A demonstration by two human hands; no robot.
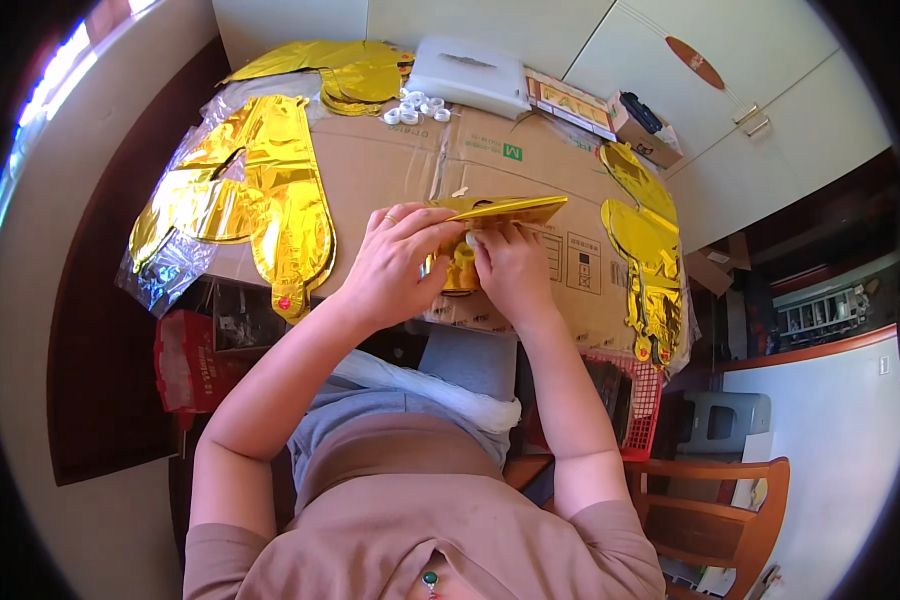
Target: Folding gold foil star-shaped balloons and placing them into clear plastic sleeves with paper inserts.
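Observation:
A gold foil balloon (pixel 515 208), flat and folded, is between my hands over the front middle of the cardboard-covered table. My left hand (pixel 402 255) grips its left side, fingers curved over the foil. My right hand (pixel 513 262) is closed at the balloon's lower edge, with a small white piece (pixel 472 240) at its thumb and fingertips; it resembles the white rolls at the back, but its kind is not clear. Part of the foil is hidden behind both hands.
Flat gold foil balloons lie at left (pixel 295 190), at the back (pixel 360 80) and at right (pixel 655 265). Small white rolls (pixel 410 108) sit by a white plastic case (pixel 470 75). Below right are a red basket (pixel 642 410) and a wooden chair (pixel 710 510).

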